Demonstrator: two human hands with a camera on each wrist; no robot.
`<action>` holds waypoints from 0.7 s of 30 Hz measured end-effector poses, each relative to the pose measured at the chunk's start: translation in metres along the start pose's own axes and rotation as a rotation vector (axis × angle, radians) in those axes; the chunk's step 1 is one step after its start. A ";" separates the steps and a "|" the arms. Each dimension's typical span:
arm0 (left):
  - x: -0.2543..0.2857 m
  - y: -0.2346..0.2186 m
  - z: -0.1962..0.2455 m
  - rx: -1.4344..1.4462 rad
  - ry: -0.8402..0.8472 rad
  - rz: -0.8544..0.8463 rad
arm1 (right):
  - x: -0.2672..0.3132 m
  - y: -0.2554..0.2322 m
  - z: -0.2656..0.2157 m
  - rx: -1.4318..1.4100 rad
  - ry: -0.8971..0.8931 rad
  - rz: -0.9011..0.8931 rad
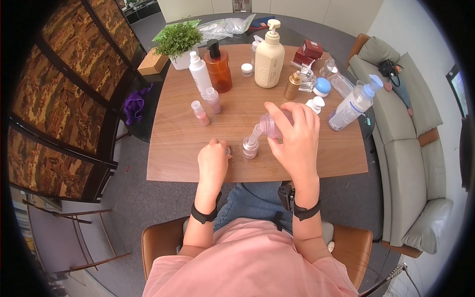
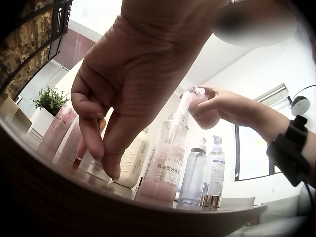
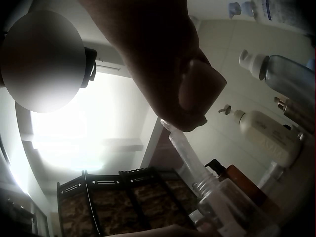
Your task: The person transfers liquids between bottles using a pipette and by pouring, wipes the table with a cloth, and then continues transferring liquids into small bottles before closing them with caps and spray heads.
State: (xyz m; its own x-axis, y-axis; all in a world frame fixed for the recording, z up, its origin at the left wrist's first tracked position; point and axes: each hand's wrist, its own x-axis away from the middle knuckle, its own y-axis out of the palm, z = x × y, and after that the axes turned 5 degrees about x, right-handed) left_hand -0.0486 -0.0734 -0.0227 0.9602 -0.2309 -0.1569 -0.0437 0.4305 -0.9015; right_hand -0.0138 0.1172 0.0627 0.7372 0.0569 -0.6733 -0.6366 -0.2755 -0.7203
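My right hand (image 1: 297, 143) holds a pink translucent bottle (image 1: 270, 126) tilted over a small clear bottle (image 1: 251, 148). A pale translucent column (image 2: 182, 106) spans from the tilted mouth to the upright bottle's neck. That upright bottle stands on the wooden table (image 1: 183, 153) with pink content inside and print on its wall. Beside it, fingers pointing down at the tabletop, my left hand (image 1: 213, 161) pinches a small translucent piece (image 1: 228, 151), mostly hidden by the fingers; I cannot tell its kind. Thumb and index fingertips meet low over the table in the left wrist view.
Two small pink bottles (image 1: 200, 114) stand left of the hands. Behind are a white spray bottle (image 1: 200, 74), an amber pump bottle (image 1: 217, 69) and a cream pump bottle (image 1: 269, 62). Rightward stand a gold-capped bottle (image 1: 293, 86), a blue-lidded jar (image 1: 322, 87) and a clear pump bottle (image 1: 349, 109).
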 end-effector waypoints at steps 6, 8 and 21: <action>0.000 0.000 0.000 0.005 0.004 0.004 | 0.000 0.001 0.001 0.004 -0.007 0.006; 0.000 0.001 -0.001 0.005 0.006 0.005 | 0.000 0.001 0.001 0.005 -0.009 0.008; 0.000 0.000 -0.001 0.010 0.008 0.011 | 0.001 0.001 0.001 0.005 -0.009 0.008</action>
State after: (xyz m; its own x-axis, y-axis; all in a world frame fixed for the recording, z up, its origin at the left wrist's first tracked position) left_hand -0.0484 -0.0739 -0.0232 0.9574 -0.2332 -0.1701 -0.0516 0.4414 -0.8958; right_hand -0.0143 0.1179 0.0614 0.7298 0.0628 -0.6807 -0.6439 -0.2713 -0.7154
